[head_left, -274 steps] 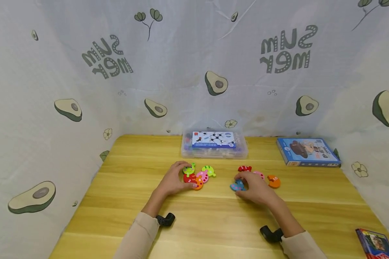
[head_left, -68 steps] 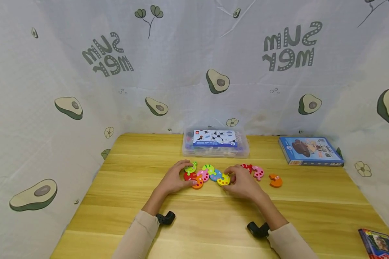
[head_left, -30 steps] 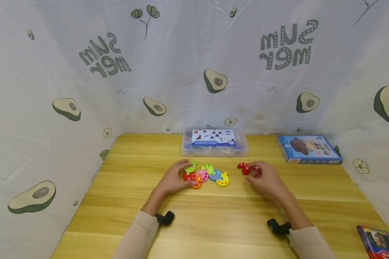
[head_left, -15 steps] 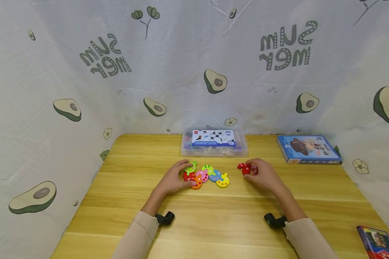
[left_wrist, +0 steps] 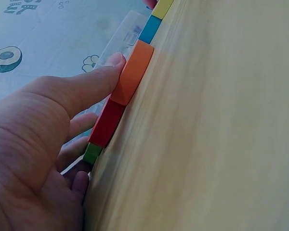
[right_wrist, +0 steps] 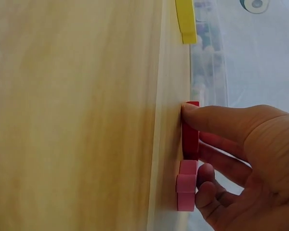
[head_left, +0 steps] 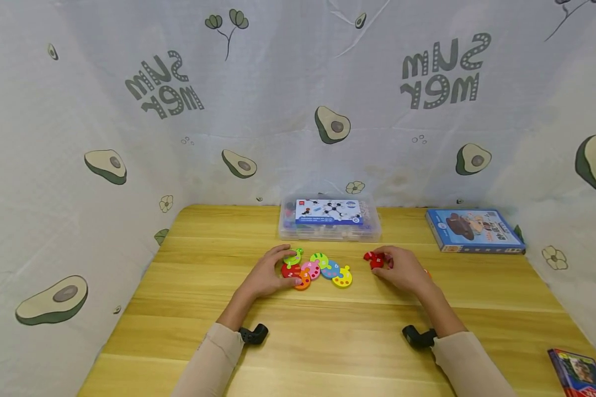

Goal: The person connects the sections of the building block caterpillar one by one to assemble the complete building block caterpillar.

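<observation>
A row of numbered caterpillar puzzle pieces lies joined on the wooden table, from the green smiling head [head_left: 293,257] to the yellow piece [head_left: 342,277]. My left hand [head_left: 264,275] holds the row's left end, thumb against the orange piece [left_wrist: 133,72] and fingers around by the green head. To the right, my right hand [head_left: 404,273] pinches a red puzzle piece [head_left: 376,261] between thumb and fingers. In the right wrist view a pink piece [right_wrist: 187,185] stands just beside the red one, close to the curled lower fingers; the head view mostly hides it.
A clear plastic case [head_left: 329,232] with a molecule-picture label sits at the back. At the back right is a blue box [head_left: 475,230], and a smaller box [head_left: 580,372] lies near the right front. Another orange piece peeks out behind my right hand.
Blue and then yellow pieces joined the row. My right hand let go of the yellow piece, moved right and took hold of the red one. My left hand stayed at the row's left end.
</observation>
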Available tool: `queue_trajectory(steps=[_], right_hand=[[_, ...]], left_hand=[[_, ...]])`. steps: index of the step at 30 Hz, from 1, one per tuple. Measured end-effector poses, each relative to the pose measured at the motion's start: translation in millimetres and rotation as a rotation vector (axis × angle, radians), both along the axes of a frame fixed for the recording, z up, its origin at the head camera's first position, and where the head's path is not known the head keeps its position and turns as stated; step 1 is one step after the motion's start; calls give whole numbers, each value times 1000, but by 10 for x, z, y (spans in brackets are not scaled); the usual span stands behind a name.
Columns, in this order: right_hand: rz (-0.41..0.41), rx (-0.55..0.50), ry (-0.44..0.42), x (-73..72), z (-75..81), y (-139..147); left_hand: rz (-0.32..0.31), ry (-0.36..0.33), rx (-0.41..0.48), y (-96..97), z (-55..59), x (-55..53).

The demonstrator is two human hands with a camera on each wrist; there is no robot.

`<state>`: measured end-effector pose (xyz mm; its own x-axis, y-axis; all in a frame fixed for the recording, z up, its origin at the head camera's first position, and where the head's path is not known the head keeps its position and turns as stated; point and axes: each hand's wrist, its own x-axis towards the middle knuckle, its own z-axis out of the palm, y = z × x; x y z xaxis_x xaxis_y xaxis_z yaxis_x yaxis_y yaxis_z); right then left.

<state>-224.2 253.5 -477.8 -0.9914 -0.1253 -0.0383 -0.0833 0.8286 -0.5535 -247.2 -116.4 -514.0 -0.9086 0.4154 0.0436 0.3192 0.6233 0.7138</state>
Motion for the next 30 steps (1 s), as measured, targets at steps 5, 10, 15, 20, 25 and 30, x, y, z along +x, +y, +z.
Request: queue_trajectory(steps=[5,10,15,20,25,30], right_hand=[[-13,-16,9,-1,-11,-5],[-14,-49,24,38,18,-35],[7,-79,43,84,57,-100],[29,-90,57,94,73,-172],[82,-108,75,87,71,-241],[142,-128,75,79,45,-298]], left_hand=[[16,23,35,-3,-1,8],[27,25,50,-8,-4,5],[32,17,41,-10,-9,0],[34,14,30,-17,7,-9],[32,19,28,-21,12,-12],[23,25,38,-2,19,11]])
